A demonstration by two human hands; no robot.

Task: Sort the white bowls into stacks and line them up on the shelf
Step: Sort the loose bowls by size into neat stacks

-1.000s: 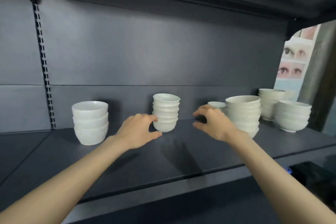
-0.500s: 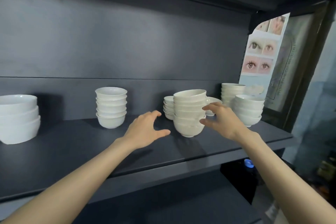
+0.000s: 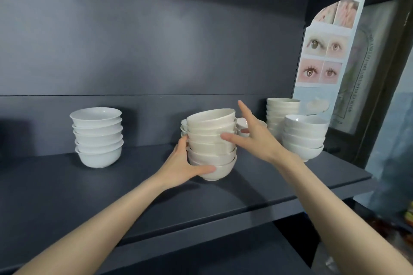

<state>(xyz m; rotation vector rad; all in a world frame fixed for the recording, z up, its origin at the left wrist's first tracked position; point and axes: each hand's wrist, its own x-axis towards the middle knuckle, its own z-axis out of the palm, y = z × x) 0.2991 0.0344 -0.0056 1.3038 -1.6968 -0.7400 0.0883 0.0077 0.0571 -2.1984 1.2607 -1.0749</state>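
Observation:
A cream stack of several bowls [image 3: 212, 140] stands mid-shelf, its top bowls tilted. My left hand [image 3: 185, 166] clasps the stack's lower bowls from the left, thumb under the bottom bowl. On the stack's right side rests my right hand [image 3: 252, 136], fingers spread, thumb against the middle bowls. A white stack [image 3: 98, 136] stands further left. Behind the held stack, a smaller stack [image 3: 183, 127] and a small bowl [image 3: 242, 123] are partly hidden. At the right stand a tall stack [image 3: 281, 114] and a wider stack [image 3: 304, 136].
The dark shelf [image 3: 89, 190] has a dark back wall and another board overhead. Its front edge runs below my forearms. Past the right post hangs a poster of eyes [image 3: 321, 58], with dim clutter lower right.
The view has swung right, so the leftmost stack has left the frame. My left hand has reached the cream stack and closed on its base. My right hand has spread against its right side.

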